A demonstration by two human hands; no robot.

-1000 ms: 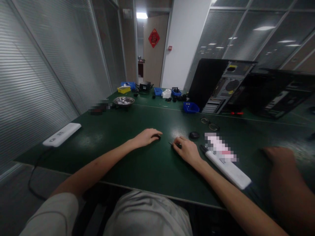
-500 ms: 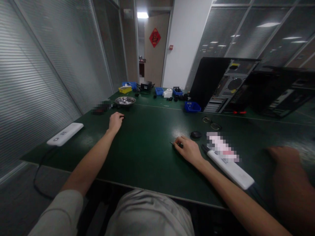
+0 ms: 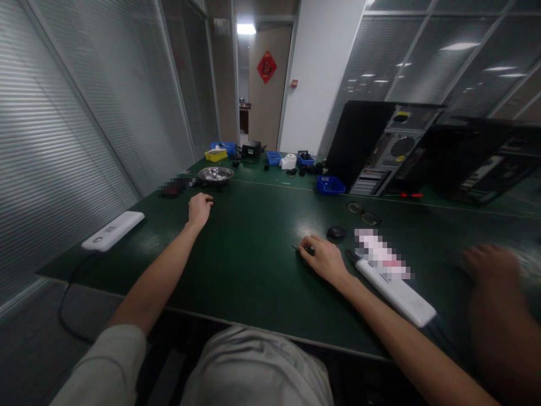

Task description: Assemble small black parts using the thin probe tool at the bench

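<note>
My left hand (image 3: 199, 208) rests on the green table (image 3: 249, 248), its fingers closed on a small dark thing (image 3: 210, 201) too hidden to name. Beyond it stands a round metal bowl (image 3: 215, 175) with shiny contents. My right hand (image 3: 323, 255) lies on the table with curled fingers around a thin dark tool (image 3: 296, 248); its pointed metallic tip sticks out to the left, and the rest is covered. A black computer mouse (image 3: 336, 232) sits just beyond the right hand. Close to the right forearm is a white bar-shaped device (image 3: 399, 296) with a cable.
Another person's hand (image 3: 492, 262) rests at the right. A white power bank-like box (image 3: 113, 231) lies left. Glasses (image 3: 363, 214), a blue bin (image 3: 331, 185) and an upright computer case (image 3: 380, 149) stand farther back. Several small bins, including a yellow one (image 3: 216, 155), line the far end.
My hands and what they hold stay almost where they were. The other person's hand at the right has shifted slightly. The whole view has tilted a little.
</note>
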